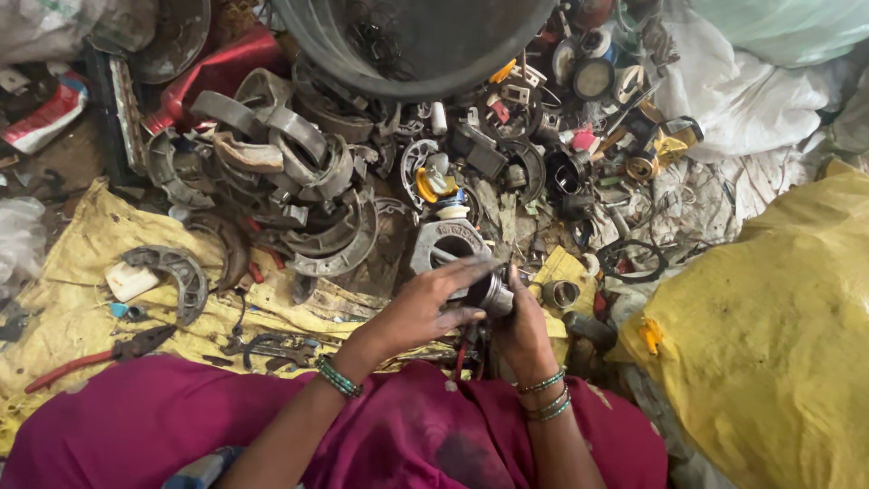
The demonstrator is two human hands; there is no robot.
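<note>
A floor heaped with scrap metal fills the frame, part of it covered by a dirty yellow cloth (81, 272) spread before a seated person in a magenta garment (398, 435). At the near middle of the cloth, the left hand (425, 308) reaches across with grimy fingers stretched out, its fingertips pressed on a small grey metal cylinder (493, 294). The right hand (525, 335) is wrapped around the same cylinder from below and behind, gripping it; green bangles circle both wrists. Just beyond the hands, a grey cast-metal housing (448, 244) with a round opening lies on the floor, and a small metal ring part (561, 292) sits just right of the hands. Farther out to the left, a pile of curved brake shoes (299, 172) spreads over the far edge of the cloth, with one more curved shoe (176, 272) lying apart on the cloth and red-handled pliers (90, 358) near its near-left edge. A large dark tub (407, 45) stands at the far middle. A bulging yellow sack (769, 335) fills the right side.
</note>
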